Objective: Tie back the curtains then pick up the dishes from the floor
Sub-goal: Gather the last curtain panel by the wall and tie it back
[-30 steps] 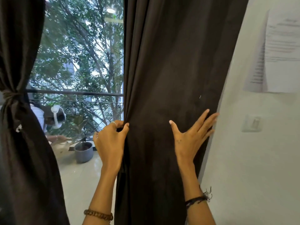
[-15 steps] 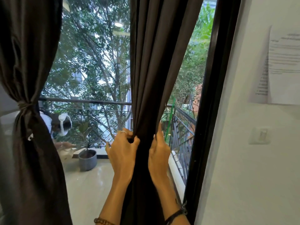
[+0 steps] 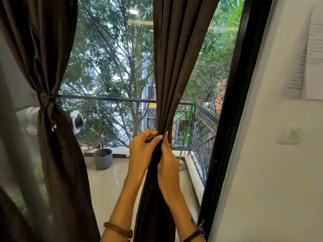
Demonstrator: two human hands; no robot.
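A dark brown right curtain [image 3: 176, 67] hangs in front of the window, gathered into a narrow bunch at waist height. My left hand [image 3: 141, 149] grips the bunch from the left, fingers curled around the folds. Pressing the same bunch from the right is my right hand [image 3: 167, 161]. The left curtain [image 3: 52, 145] is tied at its middle with a knotted band [image 3: 45, 98]. No dishes are in view.
A black window frame [image 3: 227, 119] runs down the right, beside a white wall with a taped paper sheet [image 3: 312, 55] and a light switch [image 3: 291, 133]. Through the glass: a balcony with a grey plant pot [image 3: 103, 160], a metal railing [image 3: 122, 99], and another person behind the left curtain.
The right curtain was spread wide; my right hand swept left and bunched it against my left hand, uncovering the right window pane. Since then the grip has tightened slightly.
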